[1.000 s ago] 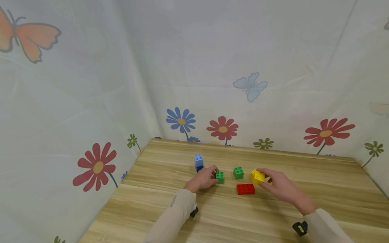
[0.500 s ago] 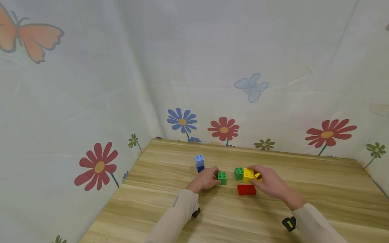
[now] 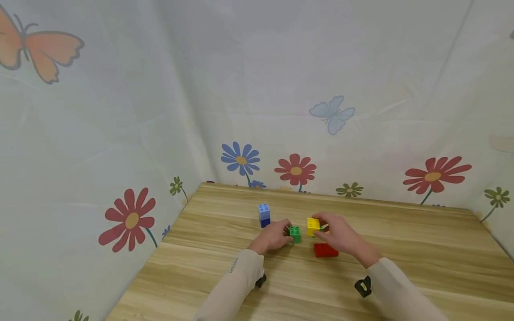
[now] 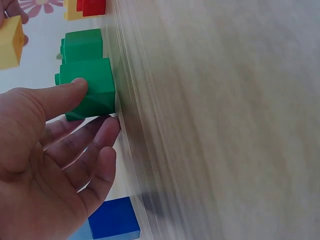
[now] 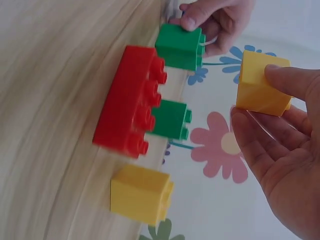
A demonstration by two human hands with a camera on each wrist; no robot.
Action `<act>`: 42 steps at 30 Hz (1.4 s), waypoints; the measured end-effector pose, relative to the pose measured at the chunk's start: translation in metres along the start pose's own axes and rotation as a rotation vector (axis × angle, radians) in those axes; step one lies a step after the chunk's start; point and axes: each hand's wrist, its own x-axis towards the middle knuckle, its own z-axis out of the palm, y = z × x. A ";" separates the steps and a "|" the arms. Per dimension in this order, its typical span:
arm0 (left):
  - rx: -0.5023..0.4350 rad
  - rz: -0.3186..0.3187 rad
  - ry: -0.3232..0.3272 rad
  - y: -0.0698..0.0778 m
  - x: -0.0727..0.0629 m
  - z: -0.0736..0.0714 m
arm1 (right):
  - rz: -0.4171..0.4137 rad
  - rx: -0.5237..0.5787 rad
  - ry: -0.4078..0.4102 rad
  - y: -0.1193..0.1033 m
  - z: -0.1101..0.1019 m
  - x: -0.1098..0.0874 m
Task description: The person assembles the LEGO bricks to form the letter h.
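My left hand (image 3: 275, 235) pinches a green toy brick (image 4: 92, 82) between thumb and fingers, low at the tabletop. My right hand (image 3: 337, 236) grips a yellow brick (image 5: 262, 82) by its sides, raised above the table just right of that green brick (image 3: 295, 234). A second green brick (image 5: 170, 119) stands on the table, mostly hidden behind the yellow brick and right hand in the head view. The long red brick (image 3: 326, 250) lies nearer the person. Another yellow brick (image 5: 140, 195) sits on the table in the right wrist view; the right hand hides it in the head view.
A light blue brick (image 3: 263, 210) stacked on a dark blue brick (image 3: 265, 223) stands beyond the left hand. The wooden table (image 3: 281, 285) meets a flower-patterned cloth wall (image 3: 361, 147) at the back and left.
My right hand has carried the yellow brick left and slightly up, from right of the second green brick to over it in the head view. The left hand has kept its grip, barely shifting.
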 end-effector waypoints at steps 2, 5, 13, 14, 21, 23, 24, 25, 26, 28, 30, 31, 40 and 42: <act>-0.001 0.001 0.000 0.000 0.000 0.000 | 0.004 -0.001 -0.002 -0.003 0.004 0.003; 0.002 0.001 -0.002 0.000 0.002 0.001 | 0.000 -0.005 -0.002 -0.004 0.011 0.007; -0.010 0.016 -0.009 -0.001 0.004 0.000 | -0.013 -0.009 0.001 -0.004 0.027 0.018; -0.014 0.017 -0.009 -0.001 0.004 -0.001 | -0.008 -0.008 0.001 -0.004 0.028 0.019; -0.012 0.031 -0.012 -0.002 0.007 -0.002 | 0.030 -0.007 -0.010 -0.006 0.030 0.026; -0.014 0.035 -0.015 -0.002 0.007 -0.002 | 0.049 -0.005 -0.017 -0.006 0.031 0.027; -0.018 0.036 -0.016 -0.002 0.007 -0.002 | 0.058 -0.004 -0.019 -0.006 0.031 0.028; -0.023 0.037 -0.017 -0.002 0.007 -0.002 | 0.064 -0.005 -0.021 -0.006 0.032 0.028; -0.029 0.034 -0.019 -0.002 0.007 -0.002 | 0.069 -0.003 -0.023 -0.006 0.032 0.029; -0.038 0.031 -0.019 -0.002 0.008 -0.002 | 0.075 -0.003 -0.027 -0.005 0.033 0.030; -0.044 0.029 -0.017 -0.002 0.008 -0.001 | 0.075 -0.004 -0.026 -0.004 0.035 0.032; -0.045 0.029 -0.017 -0.002 0.008 -0.001 | 0.076 -0.003 -0.025 -0.004 0.035 0.033; -0.058 0.042 -0.027 -0.004 0.009 0.000 | 0.085 0.016 -0.040 -0.003 0.040 0.035; -0.065 0.042 -0.027 -0.004 0.009 -0.001 | 0.086 0.018 -0.043 -0.003 0.041 0.035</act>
